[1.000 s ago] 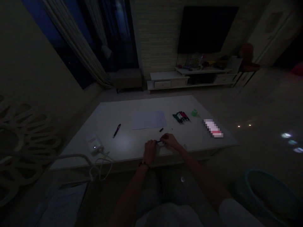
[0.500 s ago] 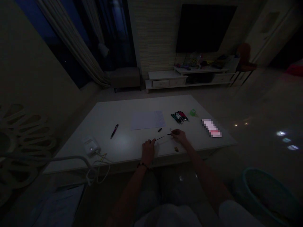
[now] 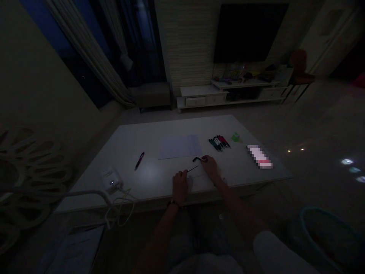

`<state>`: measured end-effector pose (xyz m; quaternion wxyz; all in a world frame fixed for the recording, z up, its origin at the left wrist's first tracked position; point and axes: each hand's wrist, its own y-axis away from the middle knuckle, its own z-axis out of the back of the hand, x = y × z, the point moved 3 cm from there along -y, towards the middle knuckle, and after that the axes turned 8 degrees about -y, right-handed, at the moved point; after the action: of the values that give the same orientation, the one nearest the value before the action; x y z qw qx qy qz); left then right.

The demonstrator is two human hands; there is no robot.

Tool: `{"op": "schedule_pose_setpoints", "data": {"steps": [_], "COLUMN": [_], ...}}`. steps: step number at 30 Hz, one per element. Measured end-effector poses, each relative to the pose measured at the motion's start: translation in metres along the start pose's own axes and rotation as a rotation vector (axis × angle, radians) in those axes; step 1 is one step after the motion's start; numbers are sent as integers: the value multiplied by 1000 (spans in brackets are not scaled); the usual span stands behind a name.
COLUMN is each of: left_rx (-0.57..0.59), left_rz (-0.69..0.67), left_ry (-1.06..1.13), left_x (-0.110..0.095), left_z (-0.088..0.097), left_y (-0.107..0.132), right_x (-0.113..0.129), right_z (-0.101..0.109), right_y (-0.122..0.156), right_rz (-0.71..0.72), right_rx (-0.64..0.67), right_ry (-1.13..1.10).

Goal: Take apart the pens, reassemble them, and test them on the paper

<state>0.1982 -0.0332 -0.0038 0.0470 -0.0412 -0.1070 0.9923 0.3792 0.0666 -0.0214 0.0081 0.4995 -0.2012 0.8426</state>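
My left hand [image 3: 179, 184] is low over the front of the white table [image 3: 159, 179], fingers closed on a thin dark stick that looks like a pen refill [image 3: 193, 168]. The refill's tip points right and away from me. My right hand [image 3: 209, 166] is further forward, with its fingertips pinched on a small dark pen part [image 3: 203, 159]. That part meets or overlaps a short black piece [image 3: 195, 159] beside the paper's near edge; whether they touch, I cannot tell. A white sheet of paper [image 3: 179, 146] lies just beyond both hands.
Several pens [image 3: 219, 143] lie in a row right of the paper, near a green cube [image 3: 235, 136] and a phone [image 3: 259, 156]. A single pen [image 3: 139, 161] lies left. A white charger [image 3: 111, 179] with cables occupies the near-left corner. The room is dim.
My right hand has moved forward and slightly left, bringing its pen part to the black piece on the table. My left hand stays almost in place with the refill.
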Motion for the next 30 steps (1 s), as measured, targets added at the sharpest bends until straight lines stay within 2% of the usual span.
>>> {"op": "schedule_pose_setpoints", "data": {"steps": [3, 7, 9, 13, 16, 18, 21, 23, 28, 30], "left_rx": [15, 24, 25, 23, 18, 15, 6, -7, -41, -38], "left_rz": [-4, -60, -82, -124, -127, -97, -45, -28, -5, -6], "left_ry": [-6, -18, -27, -27, -24, -25, -25, -29, -47, -48], "left_x": [-1, -2, -3, -7, -8, -7, -5, -4, -4, -5], "left_z": [1, 3, 4, 8, 12, 12, 10, 9, 8, 9], "left_y": [0, 0, 0, 1, 2, 1, 0, 0, 0, 1], "right_x": [3, 12, 18, 24, 20, 12, -2, -5, 2, 2], "right_z": [11, 13, 10, 8, 15, 23, 35, 33, 1, -4], "right_y": [10, 32, 41, 48, 50, 47, 34, 22, -2, -3], "right_rz": [54, 127, 144, 139, 144, 108, 38, 31, 75, 89], "right_rx": [-2, 226, 300, 342, 384, 357, 189, 112, 198, 225], "right_ry": [-103, -178, -168, -163, -193, -183, -84, -11, 49, 47]}}
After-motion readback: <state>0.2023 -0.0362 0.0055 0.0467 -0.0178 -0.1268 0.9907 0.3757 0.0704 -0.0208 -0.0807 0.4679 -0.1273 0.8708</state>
